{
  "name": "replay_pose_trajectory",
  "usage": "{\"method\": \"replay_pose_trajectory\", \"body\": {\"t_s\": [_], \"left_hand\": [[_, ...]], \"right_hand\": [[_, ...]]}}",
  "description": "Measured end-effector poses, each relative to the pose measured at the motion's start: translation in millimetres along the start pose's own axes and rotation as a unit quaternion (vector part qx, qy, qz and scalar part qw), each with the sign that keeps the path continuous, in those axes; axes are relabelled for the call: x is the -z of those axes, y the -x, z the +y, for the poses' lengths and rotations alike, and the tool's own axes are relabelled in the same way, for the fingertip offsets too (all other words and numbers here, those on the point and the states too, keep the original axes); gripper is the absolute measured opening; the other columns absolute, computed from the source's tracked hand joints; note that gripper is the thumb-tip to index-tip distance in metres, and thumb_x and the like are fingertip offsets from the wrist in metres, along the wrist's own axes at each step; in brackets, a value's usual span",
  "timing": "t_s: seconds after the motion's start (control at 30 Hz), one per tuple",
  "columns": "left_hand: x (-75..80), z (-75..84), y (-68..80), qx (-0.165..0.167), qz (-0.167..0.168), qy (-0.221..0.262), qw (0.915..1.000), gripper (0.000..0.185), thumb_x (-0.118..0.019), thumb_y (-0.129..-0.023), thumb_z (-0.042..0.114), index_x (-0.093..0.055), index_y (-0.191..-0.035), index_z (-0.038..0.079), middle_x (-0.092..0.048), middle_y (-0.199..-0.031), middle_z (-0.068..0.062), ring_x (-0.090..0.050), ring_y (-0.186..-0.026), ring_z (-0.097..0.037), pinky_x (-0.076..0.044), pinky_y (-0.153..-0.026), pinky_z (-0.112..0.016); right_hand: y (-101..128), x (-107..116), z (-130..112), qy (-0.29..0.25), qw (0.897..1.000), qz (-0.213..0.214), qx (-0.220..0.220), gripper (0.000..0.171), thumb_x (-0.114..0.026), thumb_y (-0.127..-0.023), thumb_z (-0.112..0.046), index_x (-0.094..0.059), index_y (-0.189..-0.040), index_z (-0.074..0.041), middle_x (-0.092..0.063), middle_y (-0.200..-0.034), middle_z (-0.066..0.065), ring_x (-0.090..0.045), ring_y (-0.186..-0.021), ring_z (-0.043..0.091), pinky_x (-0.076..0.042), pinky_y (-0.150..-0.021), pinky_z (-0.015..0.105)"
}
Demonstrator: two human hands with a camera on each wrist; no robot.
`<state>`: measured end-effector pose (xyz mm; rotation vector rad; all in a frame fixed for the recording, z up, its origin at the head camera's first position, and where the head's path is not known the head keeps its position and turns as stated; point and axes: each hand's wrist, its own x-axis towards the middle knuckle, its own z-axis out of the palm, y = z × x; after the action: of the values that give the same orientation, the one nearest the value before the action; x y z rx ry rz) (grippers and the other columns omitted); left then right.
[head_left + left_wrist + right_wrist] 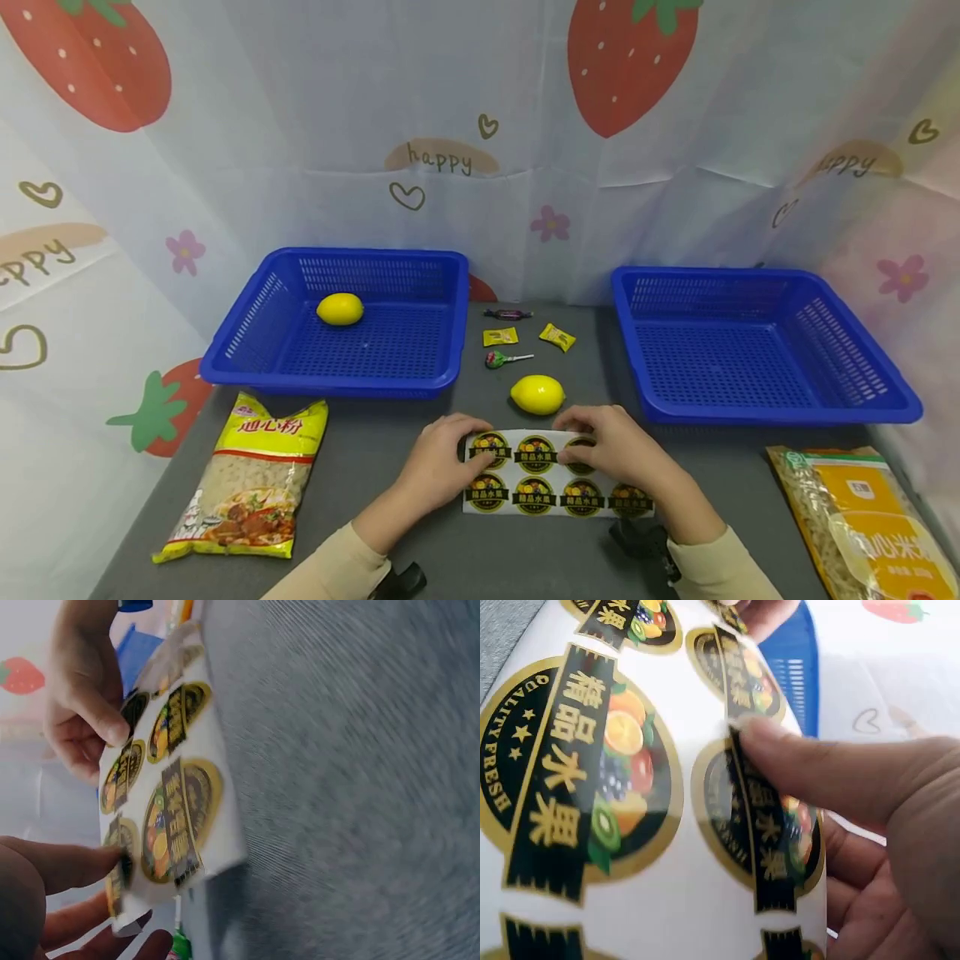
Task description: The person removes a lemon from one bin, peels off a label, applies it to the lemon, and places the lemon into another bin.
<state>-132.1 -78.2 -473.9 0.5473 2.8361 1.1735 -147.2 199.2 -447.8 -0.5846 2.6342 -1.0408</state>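
A white sheet of round black-and-gold fruit stickers (pixel 535 493) is held up between both hands, over the grey table. My left hand (pixel 444 457) pinches its left end, thumb on the printed face and fingers behind. Toward the other end, my right hand (pixel 618 446) grips the upper edge the same way; its thumb (pixel 817 769) lies across one sticker in the right wrist view. Just beyond the sheet sits a yellow lemon (pixel 537 395), touched by neither hand.
A blue basket (pixel 330 385) at the back left holds another lemon (pixel 341 309); a second blue basket (pixel 780 414) stands back right. Between them lie a lollipop (pixel 497 359) and several wrapped candies (pixel 500 337). Food bags flank the table, left (pixel 255 483) and right (pixel 862 517).
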Motion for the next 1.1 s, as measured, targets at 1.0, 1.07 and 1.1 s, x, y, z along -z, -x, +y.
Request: {"method": "replay_pose_trajectory", "body": {"t_s": [1.0,1.07,1.1], "left_hand": [[29.7,26.1,7.2,-0.052,0.093,0.044,0.9934,0.002,-0.080,-0.088,0.018,-0.079,-0.088,0.020,-0.072,-0.118,0.004,-0.064,-0.116,-0.022,-0.053,-0.093,-0.047],[29.6,26.5,7.1,-0.046,0.090,0.054,0.9934,0.003,-0.078,-0.089,0.019,-0.078,-0.087,0.020,-0.072,-0.116,0.006,-0.065,-0.115,-0.021,-0.053,-0.093,-0.046],[29.6,26.6,7.2,-0.042,0.086,0.063,0.9934,0.002,-0.077,-0.090,0.020,-0.077,-0.088,0.019,-0.073,-0.113,0.007,-0.066,-0.113,-0.020,-0.054,-0.093,-0.046]], "right_hand": [[-7,7,7,-0.162,0.985,-0.063,-0.009,0.017,-0.066,-0.099,-0.028,-0.071,-0.100,-0.011,-0.047,-0.060,-0.005,-0.037,-0.051,0.007,-0.037,-0.052,0.022],[-10,3,10,-0.153,0.985,-0.076,-0.009,0.018,-0.065,-0.100,-0.028,-0.071,-0.100,-0.011,-0.053,-0.064,-0.004,-0.039,-0.054,0.007,-0.039,-0.054,0.023],[-11,0,11,-0.147,0.986,-0.080,-0.008,0.018,-0.065,-0.100,-0.028,-0.071,-0.100,-0.011,-0.056,-0.067,-0.004,-0.042,-0.056,0.008,-0.041,-0.055,0.024]]}}
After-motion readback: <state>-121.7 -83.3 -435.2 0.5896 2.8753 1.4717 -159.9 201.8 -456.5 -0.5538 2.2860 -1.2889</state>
